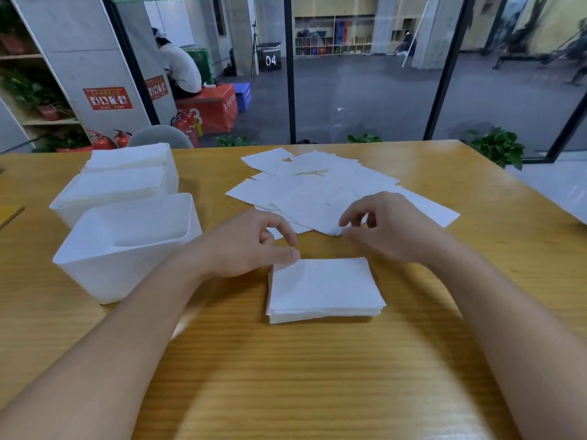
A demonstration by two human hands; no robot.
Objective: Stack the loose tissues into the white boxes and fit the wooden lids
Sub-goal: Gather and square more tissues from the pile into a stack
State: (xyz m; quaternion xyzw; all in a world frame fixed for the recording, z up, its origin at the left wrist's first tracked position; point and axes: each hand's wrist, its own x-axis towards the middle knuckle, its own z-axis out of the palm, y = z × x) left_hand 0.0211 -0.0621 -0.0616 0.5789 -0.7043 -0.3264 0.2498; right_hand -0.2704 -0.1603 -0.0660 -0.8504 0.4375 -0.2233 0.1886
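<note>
My left hand (pixel 251 246) hovered half-curled, thumb tip touching the squared tissue stack's (pixel 324 290) upper left corner at frame centre. My right hand (pixel 390 230) pinched the near edge of the loose tissues (pixel 317 188) spread above. The nearest white box (pixel 127 246) stood at left on the worktop (pixel 317 376), two filled boxes (pixel 120 182) behind it.

Both forearms run out of frame at the bottom edge. A wooden piece (pixel 11 215) at mid-left is cropped. The near white box (pixel 127 249) hides the lower front of the box behind (pixel 108 195).
</note>
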